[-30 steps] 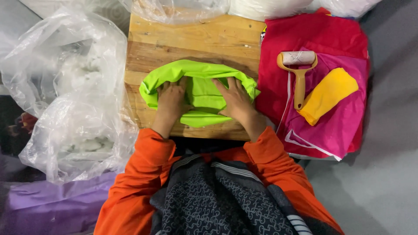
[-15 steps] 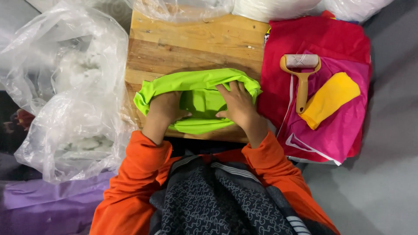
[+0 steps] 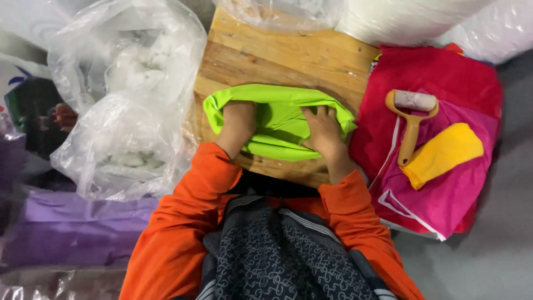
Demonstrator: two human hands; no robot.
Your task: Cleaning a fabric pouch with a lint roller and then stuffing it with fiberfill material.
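both hands rest on a lime green fabric piece [image 3: 277, 119] that lies near the front edge of a wooden board [image 3: 288, 55]. the left hand [image 3: 239, 123] presses down on the left part of the cloth, its fingers curled under a fold of green so that their tips are hidden; it appears to be closed on that fold, pinching the fabric. the right hand [image 3: 325, 133] lies flatter on the right part, fingers spread and bent at the tips into a crease where the cloth bunches up. the green piece is folded over along its upper edge and its lower rim curves toward the person's body. both arms wear orange sleeves [image 3: 183, 228].

to the right of the board, touching its edge, a red and pink fabric pile [image 3: 438, 183] spreads out. on it lie a lint roller with a yellow handle [image 3: 411, 125] and, just beside that, a yellow fabric piece [image 3: 441, 155]. to the left of the board sits a clear plastic bag holding white stuffing [image 3: 127, 111], and below it a purple sheet [image 3: 72, 228]. more clear bags [image 3: 277, 11] crowd the board's far edge.
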